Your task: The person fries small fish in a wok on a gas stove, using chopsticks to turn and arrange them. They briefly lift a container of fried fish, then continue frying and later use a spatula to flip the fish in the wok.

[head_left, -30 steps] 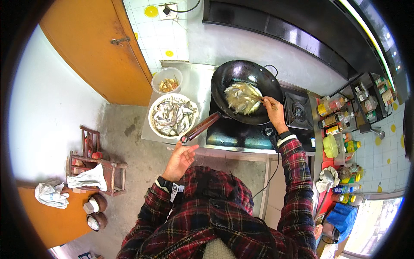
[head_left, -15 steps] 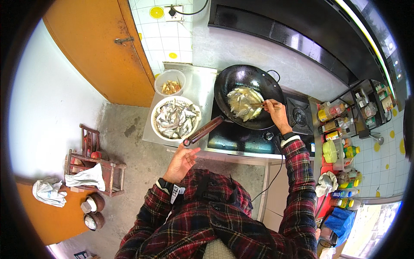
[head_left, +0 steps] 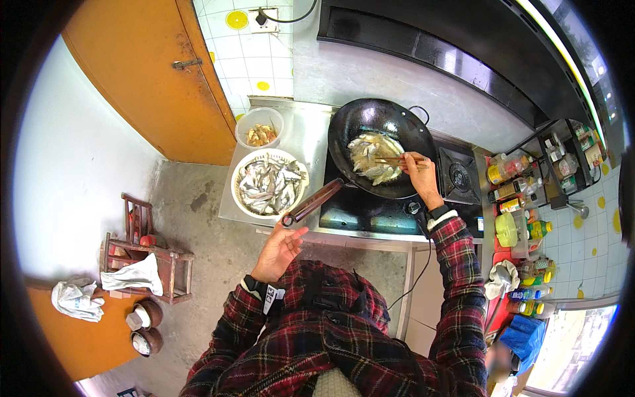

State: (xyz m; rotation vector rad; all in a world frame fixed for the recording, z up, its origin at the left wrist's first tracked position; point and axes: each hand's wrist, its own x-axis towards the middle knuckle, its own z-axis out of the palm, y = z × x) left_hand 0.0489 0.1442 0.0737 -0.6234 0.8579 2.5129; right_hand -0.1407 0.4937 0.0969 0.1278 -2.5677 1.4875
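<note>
My right hand (head_left: 418, 173) grips wooden chopsticks (head_left: 389, 160), their tips among small fish frying in oil (head_left: 372, 144) inside the black wok (head_left: 345, 120). My left hand (head_left: 278, 250) has its fingers half-curled and apart at the end of the wok's long brown handle (head_left: 312, 202); whether a fingertip touches it is unclear. Left of the wok, a white basket (head_left: 238, 169) full of raw silvery fish (head_left: 270, 182) sits on the steel counter (head_left: 311, 122). Behind that basket stands a clear tub (head_left: 243, 120) holding golden fried pieces (head_left: 261, 135).
A spare burner (head_left: 458, 173) lies right of the wok under a black hood (head_left: 423, 46). Bottles (head_left: 506, 192) and a spice rack (head_left: 562, 159) line the right wall. A wooden chair (head_left: 149, 264) with cloths stands low left, near an orange door (head_left: 145, 86).
The chopsticks in my right hand have swung to lie nearly level, their tips further left in the frying fish. My left hand stays by the handle end. The view has shifted slightly.
</note>
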